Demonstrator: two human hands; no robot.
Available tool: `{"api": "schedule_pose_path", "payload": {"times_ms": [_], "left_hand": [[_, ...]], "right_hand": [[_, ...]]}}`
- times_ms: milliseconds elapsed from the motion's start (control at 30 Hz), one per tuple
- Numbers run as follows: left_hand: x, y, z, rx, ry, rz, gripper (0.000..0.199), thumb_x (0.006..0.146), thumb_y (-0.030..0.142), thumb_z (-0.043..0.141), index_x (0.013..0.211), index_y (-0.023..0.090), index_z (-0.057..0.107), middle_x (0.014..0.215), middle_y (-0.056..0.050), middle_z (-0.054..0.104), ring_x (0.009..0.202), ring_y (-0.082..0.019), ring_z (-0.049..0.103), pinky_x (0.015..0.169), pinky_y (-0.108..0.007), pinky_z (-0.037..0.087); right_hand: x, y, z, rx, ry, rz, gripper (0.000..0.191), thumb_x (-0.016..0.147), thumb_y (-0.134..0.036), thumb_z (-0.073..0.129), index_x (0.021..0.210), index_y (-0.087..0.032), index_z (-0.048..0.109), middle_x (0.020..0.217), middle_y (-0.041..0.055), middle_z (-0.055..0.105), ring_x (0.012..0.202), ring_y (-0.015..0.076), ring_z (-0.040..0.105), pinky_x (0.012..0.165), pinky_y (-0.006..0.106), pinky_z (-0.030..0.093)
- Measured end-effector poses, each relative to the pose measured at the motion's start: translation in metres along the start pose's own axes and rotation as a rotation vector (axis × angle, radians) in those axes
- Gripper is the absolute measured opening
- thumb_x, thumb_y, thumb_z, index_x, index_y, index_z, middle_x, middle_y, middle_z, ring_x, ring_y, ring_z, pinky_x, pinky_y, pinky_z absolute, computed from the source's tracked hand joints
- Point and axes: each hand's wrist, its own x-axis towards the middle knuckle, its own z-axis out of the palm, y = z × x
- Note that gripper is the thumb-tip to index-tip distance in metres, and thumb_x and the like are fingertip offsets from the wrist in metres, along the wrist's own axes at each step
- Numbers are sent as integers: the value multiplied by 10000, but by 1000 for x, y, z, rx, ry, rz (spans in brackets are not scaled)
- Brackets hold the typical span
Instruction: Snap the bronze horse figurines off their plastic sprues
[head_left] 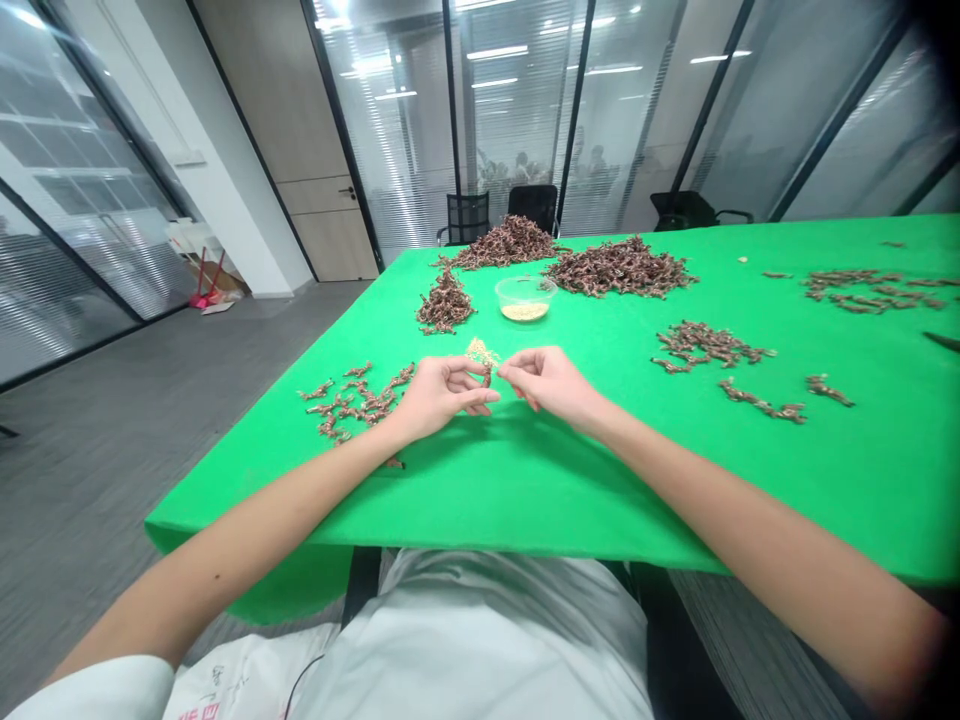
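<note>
My left hand (446, 397) holds a small brown twisted piece (487, 376) at its fingertips, over the green cloth. Close beside it on the right, my right hand (546, 382) has thumb and index finger pinched together near that piece; whatever they grip is too small to make out. Just beyond my fingertips lies a little heap of pale grains (480, 351). A clear round bowl (526, 290) with pale grains in it stands farther back. Scattered brown pieces (360, 402) lie left of my left hand, partly behind the wrist.
The green-covered table (465, 500) carries a small brown pile (444, 302), two large ones (621, 268) (514, 243) at the back, and loose groups (709, 343) on the right. A dark object (942, 342) lies at the far right edge. Black chairs (533, 206) stand behind.
</note>
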Motion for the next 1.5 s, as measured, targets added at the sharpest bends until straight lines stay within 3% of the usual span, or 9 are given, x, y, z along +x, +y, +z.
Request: {"api": "schedule_pose_path", "payload": {"times_ms": [133, 267, 467, 667, 833, 1000, 1233, 1400, 1500], "left_hand": [[0, 2, 0, -33, 7, -29, 583, 595, 398, 944, 996, 85, 661, 725, -90, 763, 621, -232, 751, 551, -256, 608], [1, 2, 0, -50, 8, -47, 586, 595, 410, 943, 993, 84, 661, 712, -87, 760, 616, -234, 749, 549, -261, 604], [2, -1, 0, -53, 0, -57, 589, 606, 402, 941, 1009, 78, 658, 714, -94, 762, 614, -234, 749, 545, -263, 604], [1, 1, 1, -44, -4, -62, 586, 608, 404, 940, 1005, 74, 663, 710, -98, 760, 609, -235, 747, 544, -268, 603], [0, 4, 1, -33, -4, -60, 595, 598, 415, 941, 997, 74, 661, 690, -92, 753, 594, -229, 742, 537, -265, 601], [1, 0, 0, -2, -12, -30, 594, 609, 419, 935, 1013, 79, 664, 708, -91, 758, 614, -232, 747, 553, -270, 611], [-1, -5, -6, 125, -56, 56, 522, 663, 363, 904, 1064, 82, 724, 733, -72, 768, 633, -204, 744, 626, -269, 615], [-3, -1, -8, 184, -89, 80, 470, 683, 319, 888, 1070, 91, 749, 748, -67, 776, 636, -189, 742, 638, -255, 609], [-2, -2, -7, 171, -97, 63, 482, 682, 351, 890, 1052, 85, 735, 749, -75, 774, 640, -204, 748, 638, -271, 619]], "right_hand": [[-4, 0, 0, -297, 113, -215, 198, 869, -311, 603, 944, -152, 692, 645, 21, 612, 564, 144, 478, 608, 289, 310], [-6, -2, 1, -512, 117, -339, 216, 910, -278, 551, 1013, -155, 696, 726, 56, 673, 653, 188, 552, 662, 305, 311], [-6, -2, 1, -673, 96, -384, 217, 957, -283, 516, 1017, -161, 684, 775, 72, 710, 698, 209, 611, 658, 291, 328], [-7, -3, 2, -690, 73, -367, 234, 983, -310, 496, 1030, -170, 677, 833, 89, 726, 743, 219, 629, 666, 289, 328], [-6, -2, 3, -592, 66, -333, 197, 959, -284, 512, 992, -165, 666, 808, 90, 701, 722, 214, 595, 658, 295, 304], [-7, -4, 7, -363, 40, -246, 152, 931, -282, 543, 895, -165, 635, 683, 43, 629, 584, 156, 494, 605, 284, 297], [-4, -6, 3, 99, -172, 44, 387, 830, -537, 644, 728, -166, 602, 584, 7, 568, 422, 97, 424, 430, 240, 306], [-3, -3, -4, 285, -281, 185, 380, 735, -479, 715, 593, -162, 559, 524, -20, 483, 420, 60, 343, 405, 214, 236], [-2, -2, -4, 316, -278, 219, 354, 718, -451, 728, 591, -159, 574, 511, -27, 471, 413, 54, 319, 403, 217, 215]]}}
